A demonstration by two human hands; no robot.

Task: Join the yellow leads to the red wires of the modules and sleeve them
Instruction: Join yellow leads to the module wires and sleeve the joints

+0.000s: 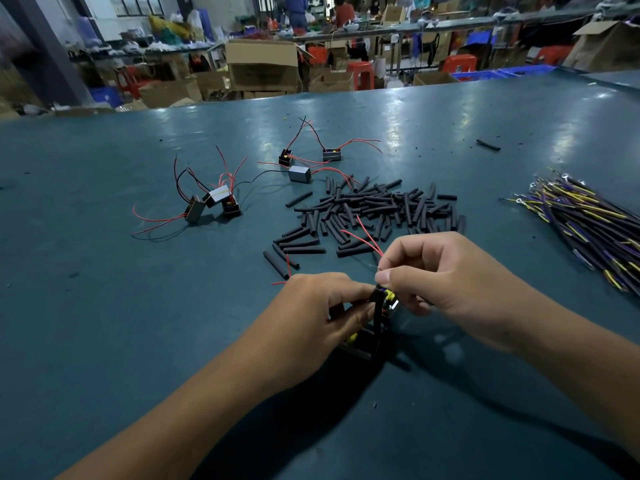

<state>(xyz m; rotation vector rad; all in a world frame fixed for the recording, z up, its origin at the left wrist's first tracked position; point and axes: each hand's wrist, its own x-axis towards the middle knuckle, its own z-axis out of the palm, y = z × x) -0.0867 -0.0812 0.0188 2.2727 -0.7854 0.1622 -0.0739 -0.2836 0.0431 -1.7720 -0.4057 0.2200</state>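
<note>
At lower centre a black module (pixel 367 336) is gripped by the left hand (pixel 311 317), its red wires (pixel 363 239) pinched by the right hand (pixel 446 289). Six modules (pixel 221 199) at upper left look unjoined; the sleeves (pixel 374 209) and yellow leads (pixel 588 220) lie heaped, so most work seems left.

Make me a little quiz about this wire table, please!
1. True or false: the bundle of yellow leads lies to the right of the pile of black sleeves.
2. What colour wire does the right hand pinch?
3. Which hand grips the module? A) left hand B) neither

Key: 1 true; 2 red; 3 A
</note>
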